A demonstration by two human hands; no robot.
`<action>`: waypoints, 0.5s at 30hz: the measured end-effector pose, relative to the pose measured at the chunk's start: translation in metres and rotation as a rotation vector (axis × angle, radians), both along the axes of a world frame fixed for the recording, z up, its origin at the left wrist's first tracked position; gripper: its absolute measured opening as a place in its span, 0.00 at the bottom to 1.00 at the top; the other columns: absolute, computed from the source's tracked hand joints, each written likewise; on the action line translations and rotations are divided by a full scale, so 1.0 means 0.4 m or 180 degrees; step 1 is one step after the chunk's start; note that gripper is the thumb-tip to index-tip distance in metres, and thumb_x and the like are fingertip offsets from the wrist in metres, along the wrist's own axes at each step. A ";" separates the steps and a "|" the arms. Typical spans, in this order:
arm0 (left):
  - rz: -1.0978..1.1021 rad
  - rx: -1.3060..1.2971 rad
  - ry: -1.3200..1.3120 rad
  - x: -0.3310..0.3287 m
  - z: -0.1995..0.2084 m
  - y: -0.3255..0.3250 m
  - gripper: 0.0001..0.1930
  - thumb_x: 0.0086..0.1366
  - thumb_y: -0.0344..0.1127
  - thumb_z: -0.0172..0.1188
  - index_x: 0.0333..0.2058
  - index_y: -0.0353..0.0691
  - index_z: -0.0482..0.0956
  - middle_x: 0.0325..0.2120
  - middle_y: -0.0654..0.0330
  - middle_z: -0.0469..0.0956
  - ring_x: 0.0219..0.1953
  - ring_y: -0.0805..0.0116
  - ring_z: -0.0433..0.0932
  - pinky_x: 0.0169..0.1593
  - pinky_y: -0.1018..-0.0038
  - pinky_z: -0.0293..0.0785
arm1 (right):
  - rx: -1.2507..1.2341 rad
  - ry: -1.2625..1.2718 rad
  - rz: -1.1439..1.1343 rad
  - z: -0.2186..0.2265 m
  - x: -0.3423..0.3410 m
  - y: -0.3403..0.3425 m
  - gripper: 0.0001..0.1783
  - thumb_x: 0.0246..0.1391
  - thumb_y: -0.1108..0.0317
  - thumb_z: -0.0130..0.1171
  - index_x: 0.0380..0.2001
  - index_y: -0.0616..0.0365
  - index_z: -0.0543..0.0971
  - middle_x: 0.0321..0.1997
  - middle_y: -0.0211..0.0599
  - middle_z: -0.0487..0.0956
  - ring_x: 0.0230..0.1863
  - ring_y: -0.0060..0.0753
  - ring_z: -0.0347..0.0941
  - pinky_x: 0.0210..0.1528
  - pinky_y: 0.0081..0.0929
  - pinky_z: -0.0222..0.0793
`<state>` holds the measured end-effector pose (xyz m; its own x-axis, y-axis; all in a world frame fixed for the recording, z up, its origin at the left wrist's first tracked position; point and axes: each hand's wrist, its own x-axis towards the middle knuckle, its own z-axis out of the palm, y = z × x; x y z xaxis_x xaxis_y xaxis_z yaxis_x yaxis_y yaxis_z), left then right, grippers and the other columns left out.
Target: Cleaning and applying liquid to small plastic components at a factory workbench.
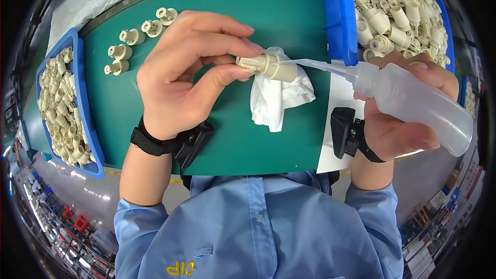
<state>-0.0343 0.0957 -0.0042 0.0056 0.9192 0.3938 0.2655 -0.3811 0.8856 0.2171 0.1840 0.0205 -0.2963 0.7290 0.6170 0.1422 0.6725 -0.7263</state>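
Between the thumb and fingers of my left hand [181,72] is a beige plastic connector [271,67], lying on its side above the green mat. My right hand [398,108] grips a translucent squeeze bottle [418,101], tilted so its thin nozzle [315,64] points left. The nozzle's tip reaches the connector's side; whether it touches, I cannot tell. A crumpled white cloth [281,98] lies on the mat behind and below the connector. To the left of my left hand, several like connectors [120,51] stand in a curved row.
A blue bin [341,20] heaped with beige connectors stands at the far right. Another blue bin [85,108], full of similar parts, sits at the left edge. White paper [336,144] lies under my right wrist on the green mat [237,144]. White sheeting [93,0] is at the far left.
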 end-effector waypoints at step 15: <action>0.0111 0.0109 0.0057 -0.005 0.000 -0.005 0.10 0.59 0.19 0.63 0.39 0.22 0.77 0.45 0.45 0.72 0.40 0.54 0.82 0.36 0.72 0.84 | -0.0228 0.0175 0.0187 0.008 0.001 -0.004 0.45 0.51 0.26 0.50 0.49 0.61 0.67 0.31 0.37 0.69 0.26 0.38 0.75 0.22 0.27 0.75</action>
<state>-0.0364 0.0938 -0.0040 -0.0191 0.9049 0.4252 0.2947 -0.4013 0.8672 0.2173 0.1825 0.0238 -0.3070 0.7542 0.5805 0.0628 0.6246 -0.7784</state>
